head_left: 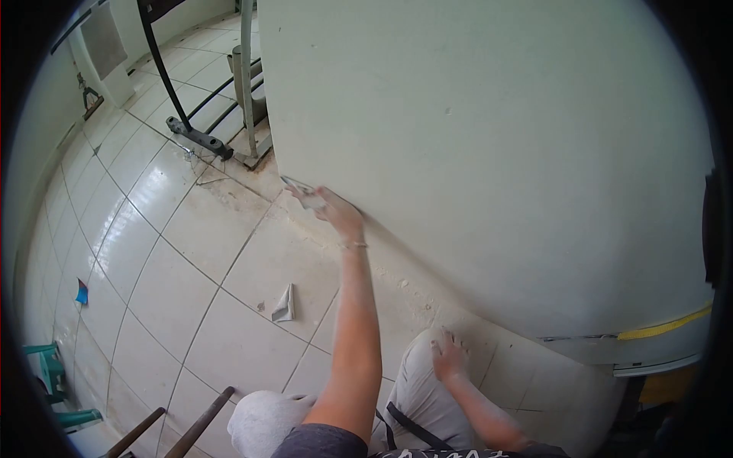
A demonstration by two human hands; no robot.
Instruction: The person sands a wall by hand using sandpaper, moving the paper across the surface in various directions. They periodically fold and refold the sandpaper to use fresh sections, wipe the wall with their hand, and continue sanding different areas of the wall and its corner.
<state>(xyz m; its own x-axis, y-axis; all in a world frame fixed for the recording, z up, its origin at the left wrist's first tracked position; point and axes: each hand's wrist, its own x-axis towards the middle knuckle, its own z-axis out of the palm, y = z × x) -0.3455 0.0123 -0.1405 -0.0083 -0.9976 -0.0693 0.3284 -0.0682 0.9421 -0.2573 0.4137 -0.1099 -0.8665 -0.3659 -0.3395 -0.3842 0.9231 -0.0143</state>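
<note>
My left hand (340, 214) is stretched forward at the foot of the pale wall (489, 153), near its corner. Its fingers are closed on a thin, flat, pale piece (311, 198), held close against the wall's lower edge; blur hides what it is exactly. A band circles that wrist. Further back, my right hand (450, 356) rests beside my bent knee, close to the wall, its fingers apart and nothing seen in them. A folded greyish sheet (284, 304) lies on the tiled floor (252, 336), left of my left forearm.
A metal frame (200, 139) with dark bars stands beyond the wall corner. Brown poles (200, 424) and green legs (52, 370) are at the lower left. A small blue piece (82, 291) lies on the left floor. A yellow strip (663, 326) runs low along the right wall.
</note>
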